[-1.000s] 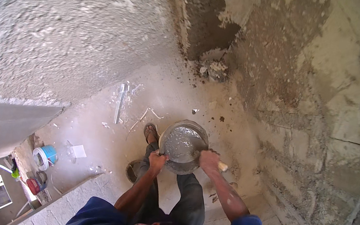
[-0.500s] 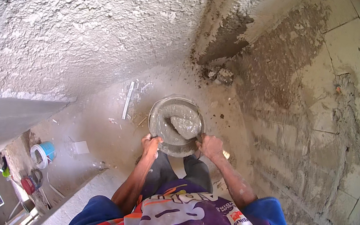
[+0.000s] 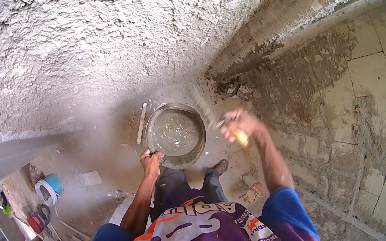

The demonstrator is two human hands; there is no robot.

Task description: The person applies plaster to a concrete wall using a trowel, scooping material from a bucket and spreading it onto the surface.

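Observation:
A round bucket (image 3: 150,131) filled with wet grey mortar (image 3: 176,130) is in front of my legs. My left hand (image 3: 152,161) is closed on its near-left rim, thumb on top. To the right of the bucket, my right hand (image 3: 241,126) is raised and wrapped round the yellowish handle of a trowel (image 3: 241,137). The trowel's blade is smeared by motion and points up and left toward the rough wall; whether mortar lies on it I cannot tell.
A rough plastered wall (image 3: 93,21) rises ahead and left; a block wall (image 3: 323,115) stands at right. A pale strip (image 3: 141,123) lies beside the bucket. At lower left are a blue-and-white bucket (image 3: 49,186) and a red object (image 3: 38,219). Rubble (image 3: 237,90) sits in the corner.
My right hand has lifted from the bucket's right rim, up and to the right, with the trowel. The mortar mound has gone from the bucket. My left hand still grips the rim.

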